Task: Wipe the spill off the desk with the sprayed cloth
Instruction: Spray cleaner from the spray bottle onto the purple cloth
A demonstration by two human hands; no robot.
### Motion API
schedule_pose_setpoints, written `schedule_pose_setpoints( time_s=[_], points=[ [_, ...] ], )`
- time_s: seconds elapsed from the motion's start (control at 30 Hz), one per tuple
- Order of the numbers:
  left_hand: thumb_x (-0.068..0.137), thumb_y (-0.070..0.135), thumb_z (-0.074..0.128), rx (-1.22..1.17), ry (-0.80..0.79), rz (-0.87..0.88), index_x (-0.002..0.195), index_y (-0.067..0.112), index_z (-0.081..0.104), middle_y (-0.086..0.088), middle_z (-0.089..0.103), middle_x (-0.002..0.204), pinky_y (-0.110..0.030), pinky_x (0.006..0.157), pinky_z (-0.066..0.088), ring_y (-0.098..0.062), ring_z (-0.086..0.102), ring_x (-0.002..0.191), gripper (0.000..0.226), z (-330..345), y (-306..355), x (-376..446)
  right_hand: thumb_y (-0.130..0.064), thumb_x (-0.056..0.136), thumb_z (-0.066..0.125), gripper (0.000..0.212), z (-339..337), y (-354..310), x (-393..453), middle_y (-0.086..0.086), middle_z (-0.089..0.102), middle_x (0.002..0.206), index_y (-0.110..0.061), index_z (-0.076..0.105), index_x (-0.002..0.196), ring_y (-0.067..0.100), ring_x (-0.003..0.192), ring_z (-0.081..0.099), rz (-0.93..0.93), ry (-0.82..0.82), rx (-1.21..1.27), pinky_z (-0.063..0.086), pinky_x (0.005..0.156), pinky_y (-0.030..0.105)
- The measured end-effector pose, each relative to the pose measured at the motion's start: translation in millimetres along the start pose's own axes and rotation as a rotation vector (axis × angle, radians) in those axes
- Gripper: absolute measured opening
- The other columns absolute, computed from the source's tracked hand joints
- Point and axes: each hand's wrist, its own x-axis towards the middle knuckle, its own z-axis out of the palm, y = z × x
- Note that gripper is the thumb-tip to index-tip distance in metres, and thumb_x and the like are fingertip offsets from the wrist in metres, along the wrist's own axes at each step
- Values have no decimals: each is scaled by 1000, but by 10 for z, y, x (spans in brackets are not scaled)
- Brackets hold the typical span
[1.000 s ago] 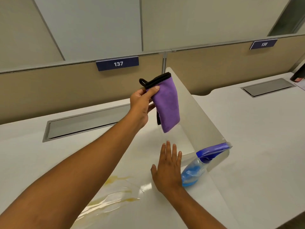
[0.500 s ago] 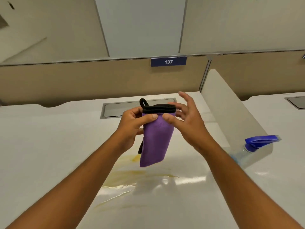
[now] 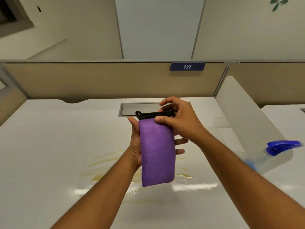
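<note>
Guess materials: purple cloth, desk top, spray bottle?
Purple cloth: soft napped fabric, likely microfibre, matte fuzzy face, black stitched trim with a loop. Desk top: smooth glossy white, probably laminate; it mirrors the ceiling lights. Spray bottle: clear plastic body, opaque blue plastic trigger head, seen partly through a translucent divider.

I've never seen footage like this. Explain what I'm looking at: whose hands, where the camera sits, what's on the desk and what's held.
There is no machine here: a person wears a camera on the head, looking forward and down at their own arms. Both hands hold a folded purple cloth with a black edge above the white desk. The left hand supports it from behind; the right hand pinches its top between thumb and fingers. On the desk below lies a yellowish spill, not yet wiped. A blue-topped spray bottle stands at the right by the divider.
</note>
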Motion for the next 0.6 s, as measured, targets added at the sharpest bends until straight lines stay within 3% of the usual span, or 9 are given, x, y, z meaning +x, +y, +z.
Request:
schedule_pose_setpoints(
  time_s=[0.13,0.27,0.33,0.4,0.5,0.6],
  points=[
    [64,75,90,-36,56,-44,155,6,51,-20,64,140,-68,119,32,-43,63,125,121,-94,-103,-19,-35,75,92,50,-25,77,-21,-10,75,101,-32,65,118,11,95,73,19,-12,-78,67,71,44],
    [73,66,83,-26,67,-75,151,7,50,-15,60,127,-59,112,39,-33,61,115,103,-65,-162,74,-37,89,80,34,-136,241,-251,-15,72,105,-34,64,119,2,98,71,78,157,3,62,85,25],
    [74,67,80,-14,81,-97,153,8,47,-14,62,129,-57,110,41,-31,63,114,104,-76,-177,96,-31,97,71,17,-169,387,-608,-13,73,104,-32,66,113,7,99,71,115,356,57,58,84,22],
    [74,68,78,-22,90,-107,154,10,46,-13,61,131,-55,108,43,-30,65,113,104,-119,-197,110,-16,99,68,13,-181,630,-1067,-1,73,104,-26,66,107,15,97,71,152,631,135,57,85,24],
    [75,69,76,-42,114,-112,153,10,48,-13,59,132,-54,106,46,-29,65,111,101,-188,-234,137,-2,95,69,39,-299,1044,-1632,3,61,112,-36,53,104,14,98,61,339,1038,203,52,92,28],
    [76,70,74,-61,118,-119,151,10,49,-12,58,129,-53,103,49,-28,63,109,100,-226,-278,187,-13,91,78,61,-596,1375,-1839,4,44,144,-48,38,121,16,122,52,530,1171,142,48,105,37]
  ],
)
